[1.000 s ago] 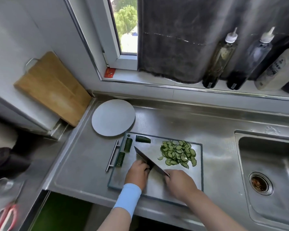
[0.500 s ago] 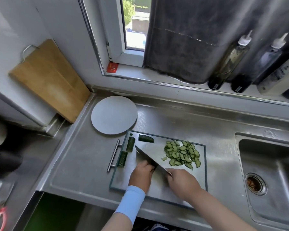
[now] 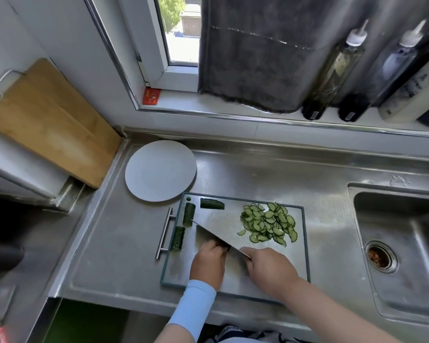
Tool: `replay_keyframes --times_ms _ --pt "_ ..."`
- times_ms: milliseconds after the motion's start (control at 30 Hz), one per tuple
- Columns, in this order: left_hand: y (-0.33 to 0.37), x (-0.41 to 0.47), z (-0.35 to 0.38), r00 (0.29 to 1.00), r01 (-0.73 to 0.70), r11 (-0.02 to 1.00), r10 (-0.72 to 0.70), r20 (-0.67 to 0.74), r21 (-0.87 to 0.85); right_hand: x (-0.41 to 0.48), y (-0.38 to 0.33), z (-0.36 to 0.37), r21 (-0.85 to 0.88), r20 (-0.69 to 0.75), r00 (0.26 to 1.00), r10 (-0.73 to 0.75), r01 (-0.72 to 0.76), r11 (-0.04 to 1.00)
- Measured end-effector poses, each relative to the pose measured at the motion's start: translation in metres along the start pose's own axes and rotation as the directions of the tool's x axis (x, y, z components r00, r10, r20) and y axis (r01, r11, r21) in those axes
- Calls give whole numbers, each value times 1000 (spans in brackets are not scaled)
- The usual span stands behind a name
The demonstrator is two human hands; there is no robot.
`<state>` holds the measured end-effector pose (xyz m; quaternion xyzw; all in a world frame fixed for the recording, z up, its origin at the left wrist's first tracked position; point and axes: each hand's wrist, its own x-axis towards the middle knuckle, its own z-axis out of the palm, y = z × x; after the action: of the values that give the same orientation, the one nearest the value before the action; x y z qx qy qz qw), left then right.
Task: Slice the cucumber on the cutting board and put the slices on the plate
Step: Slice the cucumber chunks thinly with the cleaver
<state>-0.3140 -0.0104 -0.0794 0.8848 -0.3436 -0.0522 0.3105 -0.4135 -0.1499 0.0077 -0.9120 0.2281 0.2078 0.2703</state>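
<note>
A steel cutting board (image 3: 300, 256) with a dark rim lies on the counter. My right hand (image 3: 270, 268) grips the handle of a knife (image 3: 213, 235), whose blade points left and away across the board. My left hand (image 3: 208, 262) is curled against the blade's left side, pressing down a dark green cucumber piece (image 3: 224, 248) that is mostly hidden under the fingers. Three more cucumber chunks (image 3: 188, 214) lie along the board's left and far edge. A heap of thin slices (image 3: 268, 225) sits on the board's right half. The round grey plate (image 3: 160, 170) stands bare beyond the board's left corner.
A sink (image 3: 401, 246) with a drain opens right of the board. A wooden board (image 3: 47, 122) leans on the left wall. Bottles (image 3: 332, 70) line the window sill behind, beside a dark hanging cloth (image 3: 258, 53). The counter's front edge runs just below my wrists.
The view has shifted a little. Both hands and the knife stay at the board's front middle. The heap of slices and the chunks have not moved.
</note>
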Motion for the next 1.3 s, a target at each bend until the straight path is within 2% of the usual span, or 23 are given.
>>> replay_keyframes --times_ms 167,400,767,1300 --pt "5 1 -5 1000 10 1000 -10 -14 -6 -5 1 3 -82 -61 997 -39 34 996" --pt "4 -2 -2 1000 18 997 -18 1 73 -25 3 1 -91 -56 998 -38 33 995" --pt "8 -1 -6 1000 6 999 -5 -16 41 -27 7 -1 -110 -58 998 -29 22 994" --pt "4 -1 -3 999 22 999 -23 -26 -25 -19 9 0 20 -46 999 -7 8 1000"
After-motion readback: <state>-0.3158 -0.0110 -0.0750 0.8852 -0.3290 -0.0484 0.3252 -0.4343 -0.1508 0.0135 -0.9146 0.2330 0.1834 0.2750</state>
